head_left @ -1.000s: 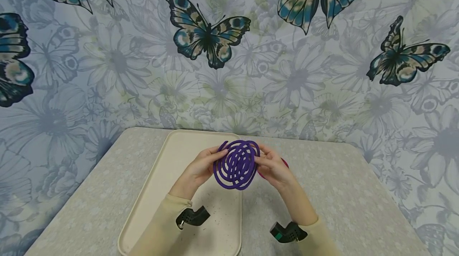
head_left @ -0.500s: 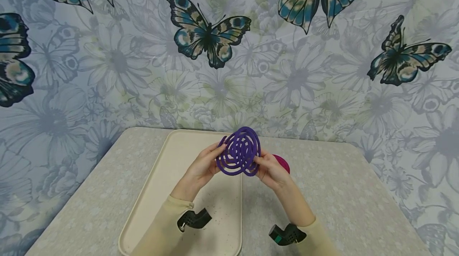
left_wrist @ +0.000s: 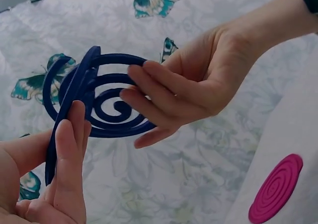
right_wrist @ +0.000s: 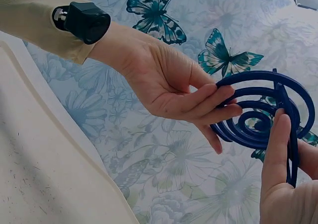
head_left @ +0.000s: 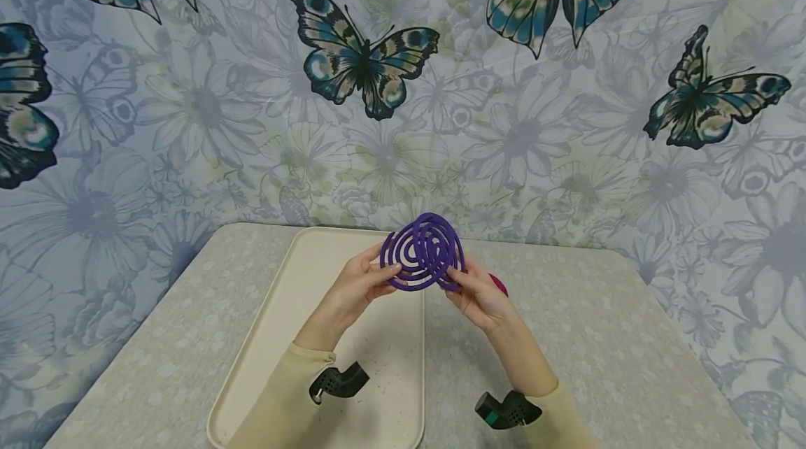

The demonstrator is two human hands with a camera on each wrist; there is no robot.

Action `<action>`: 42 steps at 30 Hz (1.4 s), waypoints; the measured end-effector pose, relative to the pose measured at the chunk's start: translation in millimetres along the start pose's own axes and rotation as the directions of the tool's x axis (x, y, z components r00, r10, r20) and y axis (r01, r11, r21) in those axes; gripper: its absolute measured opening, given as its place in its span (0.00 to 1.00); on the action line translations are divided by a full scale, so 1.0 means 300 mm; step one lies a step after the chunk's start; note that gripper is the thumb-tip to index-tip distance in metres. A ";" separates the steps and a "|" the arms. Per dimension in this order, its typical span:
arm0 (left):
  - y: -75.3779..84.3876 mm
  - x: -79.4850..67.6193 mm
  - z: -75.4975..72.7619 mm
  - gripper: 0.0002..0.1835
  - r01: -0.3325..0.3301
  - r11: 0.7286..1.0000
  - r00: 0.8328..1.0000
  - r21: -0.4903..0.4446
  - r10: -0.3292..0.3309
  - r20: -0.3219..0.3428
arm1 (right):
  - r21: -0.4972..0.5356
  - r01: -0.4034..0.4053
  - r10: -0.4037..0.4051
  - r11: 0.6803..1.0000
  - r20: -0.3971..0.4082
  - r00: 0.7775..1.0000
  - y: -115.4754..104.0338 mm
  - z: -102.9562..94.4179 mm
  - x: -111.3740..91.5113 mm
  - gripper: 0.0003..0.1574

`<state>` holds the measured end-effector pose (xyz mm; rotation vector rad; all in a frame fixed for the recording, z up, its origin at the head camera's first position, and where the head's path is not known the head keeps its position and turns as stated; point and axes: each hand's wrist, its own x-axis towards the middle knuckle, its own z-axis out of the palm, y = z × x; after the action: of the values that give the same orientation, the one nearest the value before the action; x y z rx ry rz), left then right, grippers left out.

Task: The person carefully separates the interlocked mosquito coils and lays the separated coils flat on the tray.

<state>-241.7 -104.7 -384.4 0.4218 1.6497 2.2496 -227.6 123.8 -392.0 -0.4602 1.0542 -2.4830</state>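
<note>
Two flat purple spirals (head_left: 423, 253), wound through each other, are held up above the table in the head view. My left hand (head_left: 343, 289) pinches the left rim between thumb and fingers, and my right hand (head_left: 481, 298) pinches the right rim. From the left wrist view, one spiral (left_wrist: 74, 92) shows nearly edge-on and crosses the other spiral (left_wrist: 119, 112) at an angle. The right wrist view shows the same crossing, with coils overlapping in the middle. Partly hidden behind my right hand lies a pink coiled disc (head_left: 499, 285).
A cream tray (head_left: 340, 245) with dark specks on it lies on the left and middle of the grey patterned table (head_left: 585, 337). A butterfly-print cloth (head_left: 529, 183) rises behind the table's far edge. Each wrist carries a black camera.
Both hands have tilted and turned the purple spirals, which now sit higher and show separate loops at left and right. The pink disc is briefly more exposed, then partly covered again.
</note>
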 end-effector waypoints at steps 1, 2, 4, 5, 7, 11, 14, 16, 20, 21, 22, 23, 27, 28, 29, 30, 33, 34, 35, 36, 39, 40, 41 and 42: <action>0.002 0.000 -0.005 0.34 -0.002 1.000 1.000 0.017 0.003 -0.008 | -0.032 0.008 -0.010 0.999 -0.038 0.999 0.001 0.002 0.000 0.17; 0.004 0.000 -0.010 0.35 -0.007 0.999 1.000 0.032 0.008 -0.018 | -0.061 0.015 -0.020 0.998 -0.075 0.997 0.002 0.003 0.001 0.17; 0.008 -0.002 -0.016 0.36 -0.015 0.999 0.999 0.051 0.018 -0.050 | -0.114 0.026 -0.043 0.993 -0.147 0.988 0.004 0.005 0.002 0.16; 0.009 -0.002 -0.016 0.37 -0.016 0.998 0.997 0.055 0.021 -0.075 | -0.142 0.030 -0.056 0.989 -0.183 0.981 0.006 0.005 0.002 0.16; 0.007 0.000 -0.013 0.37 -0.006 0.999 0.992 0.049 0.012 -0.128 | -0.187 0.022 -0.070 0.982 -0.258 0.963 0.007 0.010 0.003 0.16; -0.003 0.007 0.007 0.35 0.030 1.000 0.979 -0.002 -0.030 -0.201 | -0.228 0.011 -0.091 0.974 -0.345 0.934 0.004 0.021 0.002 0.22; -0.008 0.011 0.019 0.31 0.044 0.998 0.971 -0.052 -0.055 -0.233 | -0.245 0.014 -0.100 0.970 -0.344 0.934 -0.004 0.022 0.000 0.29; -0.010 0.011 0.024 0.30 0.033 0.997 0.965 -0.076 -0.051 -0.257 | -0.247 0.019 -0.099 0.969 -0.318 0.943 -0.009 0.022 -0.003 0.33; -0.009 0.007 0.029 0.30 0.025 0.996 0.978 -0.090 -0.043 -0.204 | -0.277 0.035 -0.107 0.960 -0.251 0.962 -0.011 0.025 -0.005 0.38; -0.007 0.005 0.030 0.30 0.026 0.995 0.984 -0.092 -0.042 -0.175 | -0.291 0.037 -0.111 0.956 -0.241 0.964 -0.010 0.027 -0.004 0.39; -0.006 0.003 0.031 0.31 0.027 0.995 0.988 -0.095 -0.041 -0.151 | -0.307 0.037 -0.114 0.951 -0.235 0.965 -0.009 0.027 -0.003 0.39; -0.005 0.001 0.031 0.31 0.029 0.995 0.990 -0.100 -0.043 -0.138 | -0.326 0.037 -0.119 0.945 -0.233 0.965 -0.008 0.028 -0.002 0.39; 0.000 -0.002 0.024 0.33 0.012 0.996 0.985 -0.084 -0.026 -0.170 | -0.384 0.024 -0.134 0.923 -0.262 0.956 -0.004 0.027 0.000 0.39; 0.001 -0.001 0.021 0.33 0.008 0.997 0.982 -0.071 -0.021 -0.188 | -0.396 0.020 -0.137 0.918 -0.271 0.953 -0.004 0.026 0.001 0.40; 0.003 -0.001 0.016 0.33 0.005 0.999 0.980 -0.054 -0.016 -0.199 | -0.407 0.014 -0.139 0.913 -0.279 0.950 -0.003 0.024 0.001 0.40; 0.004 -0.001 0.011 0.33 0.002 0.999 0.979 -0.034 -0.009 -0.204 | -0.416 0.008 -0.139 0.909 -0.284 0.949 -0.003 0.022 0.002 0.41; 0.010 -0.001 -0.002 0.34 -0.002 1.000 0.977 0.020 0.006 -0.213 | -0.441 -0.002 -0.141 0.898 -0.292 0.946 -0.003 0.018 0.004 0.41; 0.012 -0.001 -0.006 0.34 -0.005 0.999 0.977 0.037 0.013 -0.212 | -0.447 -0.004 -0.140 0.895 -0.290 0.947 -0.003 0.016 0.005 0.41; 0.013 -0.002 -0.009 0.34 -0.008 0.999 0.977 0.050 0.018 -0.211 | -0.451 -0.006 -0.139 0.892 -0.289 0.947 -0.004 0.013 0.005 0.41; 0.014 -0.001 -0.010 0.34 -0.009 0.998 0.977 0.060 0.021 -0.212 | -0.456 -0.005 -0.141 0.890 -0.286 0.948 -0.005 0.011 0.005 0.40; 0.015 -0.001 -0.011 0.35 -0.008 0.997 0.976 0.079 0.025 -0.214 | -0.469 0.000 -0.144 0.883 -0.269 0.952 -0.008 0.002 0.005 0.40; 0.015 -0.001 -0.010 0.35 -0.007 0.997 0.976 0.080 0.024 -0.215 | -0.474 0.001 -0.142 0.881 -0.262 0.955 -0.010 -0.001 0.005 0.40; 0.014 -0.001 -0.010 0.35 -0.006 0.997 0.976 0.082 0.024 -0.217 | -0.481 0.002 -0.141 0.877 -0.253 0.957 -0.011 -0.003 0.005 0.40; 0.014 -0.001 -0.009 0.35 -0.006 0.996 0.976 0.087 0.025 -0.218 | -0.490 0.004 -0.141 0.872 -0.244 0.959 -0.013 -0.007 0.004 0.40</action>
<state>-242.9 -108.5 -381.3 0.2123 1.8622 2.3123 -230.6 126.9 -390.1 -0.3021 1.8256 -2.3738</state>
